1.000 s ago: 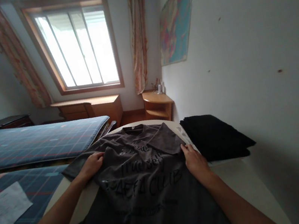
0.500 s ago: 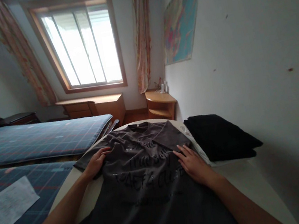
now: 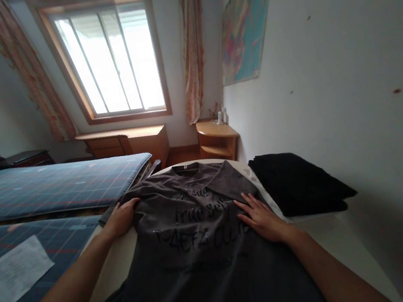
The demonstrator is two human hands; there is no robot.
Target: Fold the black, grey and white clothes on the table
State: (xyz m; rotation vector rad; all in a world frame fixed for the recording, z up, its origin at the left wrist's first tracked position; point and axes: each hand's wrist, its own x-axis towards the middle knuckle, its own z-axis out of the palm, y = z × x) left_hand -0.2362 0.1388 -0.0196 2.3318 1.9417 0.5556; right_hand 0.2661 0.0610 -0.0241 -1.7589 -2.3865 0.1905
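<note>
A dark grey T-shirt (image 3: 197, 248) with black lettering lies spread front up on the pale table, its collar at the far end. My left hand (image 3: 122, 218) rests on the sleeve at the shirt's left side, fingers stretched over the cloth, the thumb side partly hidden. On the right of the chest, my right hand (image 3: 260, 218) lies flat with its fingers spread beside the lettering. The fabric under that hand looks fairly smooth, while small creases run near the left sleeve. The shirt's near end fades into shadow at the bottom of the view.
Folded black cloth (image 3: 298, 184) sits on a clear plastic bag at the table's (image 3: 359, 253) right, close to the wall. To the left are beds with blue plaid mattresses (image 3: 57, 186) and a printed paper sheet (image 3: 15, 280). A desk (image 3: 145, 132) stands beneath the window.
My left hand has slid outward to the left across the sleeve, and the cloth there looks flatter. My right hand has stayed nearly in place, its fingers spread.
</note>
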